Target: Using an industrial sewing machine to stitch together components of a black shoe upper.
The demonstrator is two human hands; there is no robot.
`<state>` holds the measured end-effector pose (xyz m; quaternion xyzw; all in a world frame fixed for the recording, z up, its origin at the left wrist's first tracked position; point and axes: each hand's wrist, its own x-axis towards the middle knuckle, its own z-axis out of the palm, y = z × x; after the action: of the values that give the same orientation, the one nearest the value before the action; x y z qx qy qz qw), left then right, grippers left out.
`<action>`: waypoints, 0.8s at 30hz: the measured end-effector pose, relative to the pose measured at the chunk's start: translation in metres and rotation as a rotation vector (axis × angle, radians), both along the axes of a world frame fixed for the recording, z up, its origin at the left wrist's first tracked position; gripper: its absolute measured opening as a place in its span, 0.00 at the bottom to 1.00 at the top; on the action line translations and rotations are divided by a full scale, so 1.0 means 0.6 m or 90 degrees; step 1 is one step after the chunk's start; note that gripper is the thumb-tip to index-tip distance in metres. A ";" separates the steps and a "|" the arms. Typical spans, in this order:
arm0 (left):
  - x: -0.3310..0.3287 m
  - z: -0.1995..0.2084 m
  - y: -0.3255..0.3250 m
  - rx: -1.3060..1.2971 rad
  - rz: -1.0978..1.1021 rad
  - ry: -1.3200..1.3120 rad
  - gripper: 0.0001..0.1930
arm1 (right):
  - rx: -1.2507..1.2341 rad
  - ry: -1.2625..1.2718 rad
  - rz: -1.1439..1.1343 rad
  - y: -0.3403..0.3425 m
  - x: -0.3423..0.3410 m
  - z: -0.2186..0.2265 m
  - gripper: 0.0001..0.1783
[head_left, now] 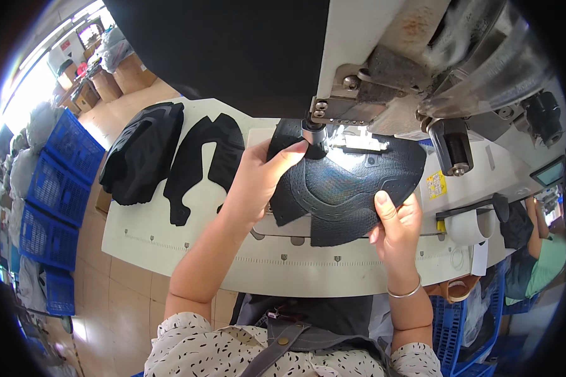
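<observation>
A black textured shoe upper (343, 198) lies spread under the head of a sewing machine (374, 78), lit by a bright lamp near the needle area. My left hand (261, 176) grips its left edge, the thumb on top and close to the machine's round metal post. On the lower right edge, my right hand (397, 223) pinches the upper between thumb and fingers. To the left, a flat horseshoe-shaped black piece (227, 135) rests on the table. Beside that is a stack of black shoe pieces (146, 154). The needle point itself is hard to make out.
The pale table (264, 269) has a ruler scale along its curved front. Blue crates (55, 182) line the floor at left, with cardboard boxes (132, 72) behind. A white roll (468, 227) sits at the table's right. Another person (544, 261) is at far right.
</observation>
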<state>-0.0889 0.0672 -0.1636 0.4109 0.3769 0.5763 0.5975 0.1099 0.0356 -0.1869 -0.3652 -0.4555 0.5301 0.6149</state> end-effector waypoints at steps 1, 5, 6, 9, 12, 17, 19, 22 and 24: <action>0.003 -0.001 -0.008 0.004 0.001 -0.003 0.11 | 0.017 0.002 0.009 -0.003 -0.001 -0.001 0.09; 0.008 -0.009 -0.045 -0.041 -0.009 -0.032 0.14 | 0.001 0.028 0.061 -0.016 -0.005 -0.003 0.06; 0.011 -0.014 -0.053 -0.022 0.026 -0.038 0.13 | -0.002 0.043 0.072 -0.019 -0.006 -0.004 0.06; 0.027 -0.035 -0.083 -0.017 0.097 -0.058 0.11 | -0.006 0.048 0.098 -0.031 -0.010 -0.005 0.07; 0.051 -0.053 -0.110 -0.061 0.048 0.003 0.11 | -0.021 0.036 0.120 -0.041 -0.017 -0.009 0.07; 0.098 -0.050 -0.117 0.020 0.069 -0.017 0.15 | -0.064 0.005 0.171 -0.055 -0.027 -0.017 0.11; 0.103 -0.042 -0.107 -0.139 0.030 -0.082 0.11 | -0.073 0.020 0.155 -0.067 -0.022 -0.015 0.12; 0.111 -0.033 -0.094 0.060 0.158 -0.018 0.09 | -0.088 -0.291 0.282 -0.093 0.016 0.010 0.10; 0.103 -0.031 -0.096 -0.018 0.134 -0.018 0.07 | 0.255 -0.382 0.082 -0.103 0.031 0.022 0.08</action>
<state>-0.0270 0.0097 -0.1820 0.3519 0.4176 0.6365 0.5446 0.1287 -0.0262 -0.1735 -0.3477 -0.7325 0.3371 0.4785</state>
